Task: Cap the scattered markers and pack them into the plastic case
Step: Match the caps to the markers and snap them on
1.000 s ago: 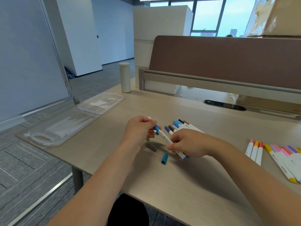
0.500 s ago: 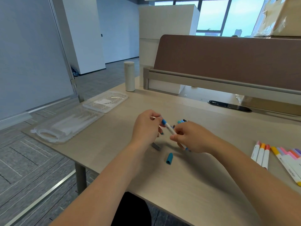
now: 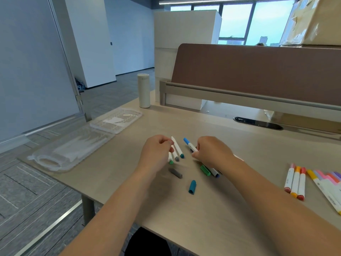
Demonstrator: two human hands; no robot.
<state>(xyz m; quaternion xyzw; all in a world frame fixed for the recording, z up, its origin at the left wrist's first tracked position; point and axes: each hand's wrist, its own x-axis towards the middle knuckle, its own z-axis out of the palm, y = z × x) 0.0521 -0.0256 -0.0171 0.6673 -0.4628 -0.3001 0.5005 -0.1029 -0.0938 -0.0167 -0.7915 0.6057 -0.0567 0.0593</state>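
Head view: a loose teal cap (image 3: 192,186) lies on the desk (image 3: 184,213), and a grey cap (image 3: 175,173) lies just beyond it to the left. Further beyond, the left hand (image 3: 156,151) has its fingers curled round a small bunch of white markers (image 3: 176,147) with green, grey and teal ends. Beyond the teal cap to the right, the right hand (image 3: 212,152) pinches a blue-capped marker (image 3: 190,145), with more markers (image 3: 207,170) tucked under it. The plastic case (image 3: 77,145) sits open well to the left of the teal cap, and a row of capped markers (image 3: 295,182) lies well to its right. Capping looks to be the step in hand, with packing not yet begun. The next move probably calls for freeing one hand, taking the teal cap, matching it to the teal-ended marker and pressing it on straight.
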